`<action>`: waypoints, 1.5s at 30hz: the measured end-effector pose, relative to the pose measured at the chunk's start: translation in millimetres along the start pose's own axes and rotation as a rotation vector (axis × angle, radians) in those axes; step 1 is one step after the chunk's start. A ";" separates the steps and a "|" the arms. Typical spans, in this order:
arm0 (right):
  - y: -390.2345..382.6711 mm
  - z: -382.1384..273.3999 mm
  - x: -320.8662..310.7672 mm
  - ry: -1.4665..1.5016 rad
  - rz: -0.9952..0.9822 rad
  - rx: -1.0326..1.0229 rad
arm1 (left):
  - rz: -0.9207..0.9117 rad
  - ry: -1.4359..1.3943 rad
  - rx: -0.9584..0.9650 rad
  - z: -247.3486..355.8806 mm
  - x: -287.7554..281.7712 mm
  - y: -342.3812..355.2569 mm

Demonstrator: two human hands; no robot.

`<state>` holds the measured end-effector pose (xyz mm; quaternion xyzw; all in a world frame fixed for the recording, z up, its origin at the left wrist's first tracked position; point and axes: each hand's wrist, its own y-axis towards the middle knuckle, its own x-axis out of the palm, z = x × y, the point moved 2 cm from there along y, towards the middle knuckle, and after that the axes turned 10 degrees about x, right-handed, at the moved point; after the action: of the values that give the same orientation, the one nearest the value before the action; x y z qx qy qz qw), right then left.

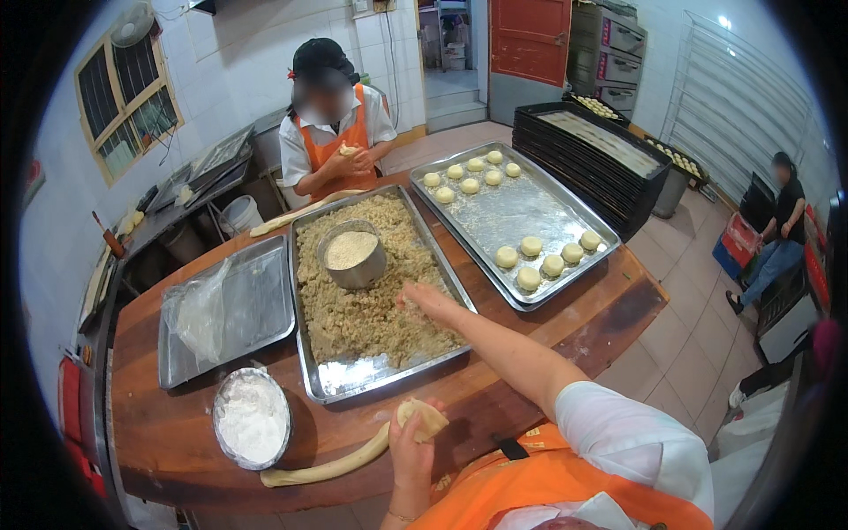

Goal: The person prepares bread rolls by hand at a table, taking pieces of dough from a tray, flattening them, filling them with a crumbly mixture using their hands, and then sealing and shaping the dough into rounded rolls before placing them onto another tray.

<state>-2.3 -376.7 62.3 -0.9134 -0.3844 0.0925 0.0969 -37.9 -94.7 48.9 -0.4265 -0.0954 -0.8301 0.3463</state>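
Note:
My left hand (412, 455) is closed around a flattened piece of pale dough (426, 419), held above the near edge of the wooden table. A long dough rope (340, 465) runs left from that hand along the table; whether it joins the held piece is hidden. My right hand (428, 302) reaches into a metal tray (353, 385) heaped with crumbly brownish filling (371, 322). Its fingers look curled together in the filling, their tips partly hidden. Just left of it, a round metal container (355, 256) of pale grains rests on the filling.
A bowl of white flour (252, 420) and a tray with plastic film (231, 314) stand left. At right, a baking tray (495, 221) carries several round dough pieces, beside stacked black trays (587, 168). Across the table, a co-worker (331, 132) handles dough. Another person (782, 221) sits far right.

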 end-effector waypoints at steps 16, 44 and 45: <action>16.7 17.8 -15.4 0.499 -0.311 0.058 | 0.062 -0.173 -0.099 -17.5 -7.6 32.0; -68.1 -10.7 4.1 -0.928 0.161 -0.836 | 0.238 -0.254 0.011 -21.0 61.0 165.0; -66.9 -11.4 1.8 -0.870 0.091 -0.794 | 0.247 -0.287 0.016 -23.0 56.4 164.2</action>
<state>-44.1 -330.7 89.7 -0.7733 -0.3544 0.3118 -0.4232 32.6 -254.8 55.9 -0.5462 -0.0974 -0.7113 0.4317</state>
